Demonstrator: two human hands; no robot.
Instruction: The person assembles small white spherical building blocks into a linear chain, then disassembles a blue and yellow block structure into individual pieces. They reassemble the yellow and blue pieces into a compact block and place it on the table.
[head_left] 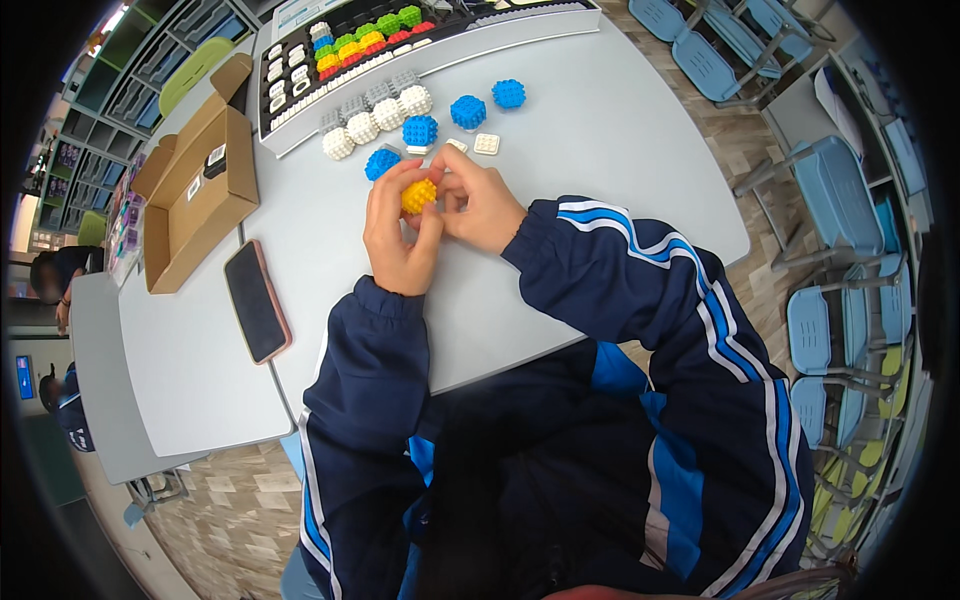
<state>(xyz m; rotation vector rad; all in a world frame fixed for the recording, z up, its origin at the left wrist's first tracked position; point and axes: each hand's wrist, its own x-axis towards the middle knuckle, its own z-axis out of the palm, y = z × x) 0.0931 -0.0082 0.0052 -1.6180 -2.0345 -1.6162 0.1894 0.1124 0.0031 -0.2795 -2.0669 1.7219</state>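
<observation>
Between my two hands is a yellow studded block piece (418, 197), roughly ball-shaped. My left hand (398, 240) is closed around it, with the thumb at its near side and the fingers at its far left. From the right, my right hand (487, 208) pinches at the same piece with bent fingers; its exact fingertip contact is partly hidden. Just beyond the fingers lie a blue studded ball (381, 163) and another blue ball on a white base (420, 132). A flat white studded plate (487, 144) rests beyond my right hand.
Two more blue balls (468, 112) (508, 94) and a row of white balls with grey blocks (362, 127) stand farther back. Behind them is a sorting tray (440, 55) of coloured blocks. An open cardboard box (200, 205) and a phone (256, 300) lie at left.
</observation>
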